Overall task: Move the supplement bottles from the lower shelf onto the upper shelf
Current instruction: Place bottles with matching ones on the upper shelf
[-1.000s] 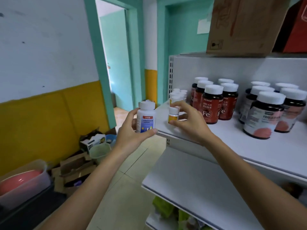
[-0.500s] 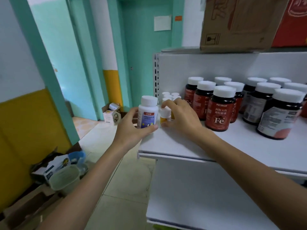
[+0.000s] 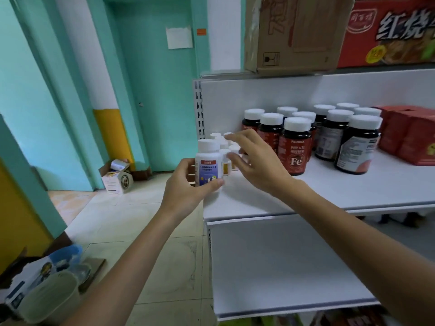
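My left hand (image 3: 186,184) grips a white supplement bottle (image 3: 209,161) with a blue and white label, standing at the left front corner of the upper shelf (image 3: 329,191). Just behind it is a cluster of small white-capped bottles (image 3: 226,149). My right hand (image 3: 256,161) hovers over that cluster with fingers spread and holds nothing. Several dark bottles with white caps, some marked Fe (image 3: 295,147), stand to the right. The lower shelf (image 3: 282,267) shows a bare white board.
Red boxes (image 3: 409,135) sit at the right end of the upper shelf. A brown carton (image 3: 296,34) and a red printed carton (image 3: 388,31) rest on top. On the floor left are a small box (image 3: 117,177), a cup (image 3: 51,300) and clutter.
My right hand has let go of the small yellow-labelled bottle among the small bottles and opened above them. My left hand has brought the white bottle over the shelf corner. The camera moved right.
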A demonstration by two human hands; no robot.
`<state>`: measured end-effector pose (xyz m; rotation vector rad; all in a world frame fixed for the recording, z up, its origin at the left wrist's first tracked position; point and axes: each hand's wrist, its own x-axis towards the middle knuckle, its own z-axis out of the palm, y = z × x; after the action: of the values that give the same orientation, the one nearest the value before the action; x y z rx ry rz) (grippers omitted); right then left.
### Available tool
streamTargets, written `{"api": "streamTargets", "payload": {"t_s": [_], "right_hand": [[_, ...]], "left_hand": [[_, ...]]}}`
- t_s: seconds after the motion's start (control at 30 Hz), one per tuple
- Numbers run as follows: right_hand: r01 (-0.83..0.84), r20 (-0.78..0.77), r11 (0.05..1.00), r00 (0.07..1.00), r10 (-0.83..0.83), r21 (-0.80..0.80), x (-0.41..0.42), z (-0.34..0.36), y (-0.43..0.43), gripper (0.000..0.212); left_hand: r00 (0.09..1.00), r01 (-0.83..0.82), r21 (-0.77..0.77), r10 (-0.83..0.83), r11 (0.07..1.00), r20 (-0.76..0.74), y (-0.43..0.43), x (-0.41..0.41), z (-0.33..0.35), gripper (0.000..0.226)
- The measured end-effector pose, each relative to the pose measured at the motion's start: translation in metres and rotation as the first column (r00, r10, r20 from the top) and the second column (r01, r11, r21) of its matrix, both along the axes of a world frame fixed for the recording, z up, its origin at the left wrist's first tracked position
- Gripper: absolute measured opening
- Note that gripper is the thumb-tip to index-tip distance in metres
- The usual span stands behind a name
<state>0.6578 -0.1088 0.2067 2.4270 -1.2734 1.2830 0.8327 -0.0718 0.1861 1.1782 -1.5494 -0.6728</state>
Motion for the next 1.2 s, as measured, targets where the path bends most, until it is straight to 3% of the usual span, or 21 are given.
{"api": "streamTargets", "payload": {"t_s": [0.1, 0.23, 0.33, 0.47, 0.67, 1.0, 1.2], "right_hand": [[-0.115, 0.304, 0.989, 0.949, 0.082, 0.091, -0.01, 0.007, 0.024, 0.027], [-0.283, 0.563, 0.935, 0.818, 0.12, 0.213, -0.047, 0.013, 0.053, 0.025], [-0.322, 0.712, 0.925, 0.697, 0.086, 0.204, -0.094, 0.012, 0.076, 0.025], [-0.224, 0.709, 0.945, 0.705, -0.013, 0.239, -0.168, 0.005, 0.111, 0.033], [0.067, 0.554, 0.967, 0.809, -0.196, 0.245, -0.278, 0.003, 0.17, 0.04], [0.361, 0.554, 0.889, 0.694, -0.459, 0.283, -0.453, -0.005, 0.25, 0.034], [0.424, 0.542, 0.857, 0.664, -0.515, 0.294, -0.534, -0.012, 0.259, 0.035]], "left_hand": [[0.999, 0.03, -0.061, -0.031, 0.998, -0.023, 0.003, -0.014, 0.007, 0.053], [0.989, 0.148, -0.109, -0.147, 0.983, 0.018, 0.01, -0.054, 0.022, 0.059], [0.973, 0.231, -0.126, -0.23, 0.965, 0.019, 0.016, -0.1, 0.028, 0.048], [0.927, 0.374, -0.11, -0.373, 0.921, 0.029, 0.035, -0.182, 0.023, 0.044], [0.857, 0.514, -0.113, -0.515, 0.851, 0.015, 0.073, -0.324, 0.01, 0.041], [0.702, 0.712, -0.112, -0.706, 0.694, 0.093, 0.12, -0.493, -0.007, 0.03], [0.655, 0.755, -0.084, -0.746, 0.65, 0.119, 0.111, -0.557, -0.009, 0.019]]}}
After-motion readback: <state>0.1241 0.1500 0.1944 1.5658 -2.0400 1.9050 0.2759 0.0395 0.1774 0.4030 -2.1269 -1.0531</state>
